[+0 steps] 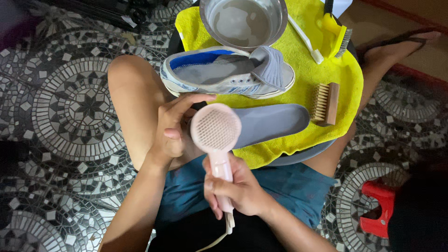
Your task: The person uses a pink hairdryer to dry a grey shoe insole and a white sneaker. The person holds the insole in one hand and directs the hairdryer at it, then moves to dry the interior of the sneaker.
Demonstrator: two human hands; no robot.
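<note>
Head view, single frame. I saw the right hand (235,189) wrapped shut around the handle of a pale pink hair dryer (217,140), at about 6 o'clock in the frame. The dryer's round head pointed up toward the camera and showed a perforated grille; a cream cord trailed from the handle's base toward 6 o'clock.

The left hand (175,126) sat just beside the dryer head at its 9 o'clock, fingers curled and loosely together. I could not tell whether it gripped anything.

At the dryer's 3 o'clock lay a grey insole (275,122), partly behind the dryer head, on a yellow cloth (343,79). At 12 o'clock on the cloth I noted a worn white sneaker (228,72) with blue lining, on its side, tongue folded out.

Also on the cloth: steel bowl (243,21), wooden brush (325,103).
</note>
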